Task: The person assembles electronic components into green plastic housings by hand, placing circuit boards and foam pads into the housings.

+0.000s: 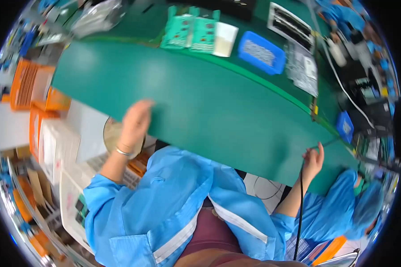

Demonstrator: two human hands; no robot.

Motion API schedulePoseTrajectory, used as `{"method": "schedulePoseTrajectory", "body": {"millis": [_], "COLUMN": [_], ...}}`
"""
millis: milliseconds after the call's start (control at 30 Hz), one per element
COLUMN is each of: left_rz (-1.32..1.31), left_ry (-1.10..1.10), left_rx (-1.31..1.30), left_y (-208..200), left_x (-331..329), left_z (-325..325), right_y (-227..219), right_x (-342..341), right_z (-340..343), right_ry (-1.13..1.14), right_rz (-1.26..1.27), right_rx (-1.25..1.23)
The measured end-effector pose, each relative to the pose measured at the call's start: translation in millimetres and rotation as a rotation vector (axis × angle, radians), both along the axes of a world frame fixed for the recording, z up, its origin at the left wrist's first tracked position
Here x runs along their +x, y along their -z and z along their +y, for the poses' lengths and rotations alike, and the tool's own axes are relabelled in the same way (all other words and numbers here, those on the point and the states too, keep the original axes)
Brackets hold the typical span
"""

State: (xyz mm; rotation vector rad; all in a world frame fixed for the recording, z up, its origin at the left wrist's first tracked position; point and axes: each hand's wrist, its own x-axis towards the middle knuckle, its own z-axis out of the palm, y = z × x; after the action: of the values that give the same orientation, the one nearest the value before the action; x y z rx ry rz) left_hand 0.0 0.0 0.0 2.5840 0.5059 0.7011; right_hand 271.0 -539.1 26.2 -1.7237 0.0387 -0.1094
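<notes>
My left hand [138,121], with a bangle at the wrist, hovers at the near left edge of the green-topped table [200,104]. Motion blurs its fingers, and I make out nothing held in them. Further right, my right hand [314,161] is raised over the table's near edge, its fingers loosely bent and apart. A black cable [300,209] runs up along my right forearm to this hand. Whether the fingers touch the cable is unclear. A thin dark line continues from there toward the shelf edge.
Along the raised shelf lie green-and-white cards [203,34], a blue tray [262,52] of small parts and clear bags [302,69]. Orange bins [31,84] stand left, above a round stool [113,135]. A co-worker's blue sleeve [332,211] is close on my right.
</notes>
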Motion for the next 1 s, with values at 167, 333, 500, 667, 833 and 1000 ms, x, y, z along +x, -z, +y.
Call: {"method": "schedulePoseTrajectory", "body": {"millis": [167, 333, 500, 667, 833, 1000], "left_rz": [-0.146, -0.438, -0.338, 0.18, 0.791, 1.0], "left_ry": [-0.751, -1.453, -1.561, -1.336, -0.922, -0.857], "left_rx": [-0.081, 0.063, -0.542, -0.624, -0.558, -0.513], "left_y": [-41.0, -24.1, 54.1, 78.2, 68.9, 72.0], "left_x": [-216.6, -429.0, -512.9, -494.9, -489.3, -495.5], "left_z": [73.4, 41.7, -53.0, -91.7, -118.7, -118.6], "right_y": [24.1, 66.7, 63.5, 50.5, 55.1, 38.9], "right_x": [-15.6, 7.2, -59.1, -113.9, -122.8, -127.0], "right_z": [-11.2, -33.5, 86.4, 189.8, 215.8, 230.7], "right_ry": [-0.089, -0.042, -0.18, -0.649, -0.781, -0.734], "right_rz": [-0.128, 0.058, 0.093, 0.025, -0.05, 0.051], "right_rx": [0.531, 0.783, -0.044, -0.336, -0.456, -0.551]}}
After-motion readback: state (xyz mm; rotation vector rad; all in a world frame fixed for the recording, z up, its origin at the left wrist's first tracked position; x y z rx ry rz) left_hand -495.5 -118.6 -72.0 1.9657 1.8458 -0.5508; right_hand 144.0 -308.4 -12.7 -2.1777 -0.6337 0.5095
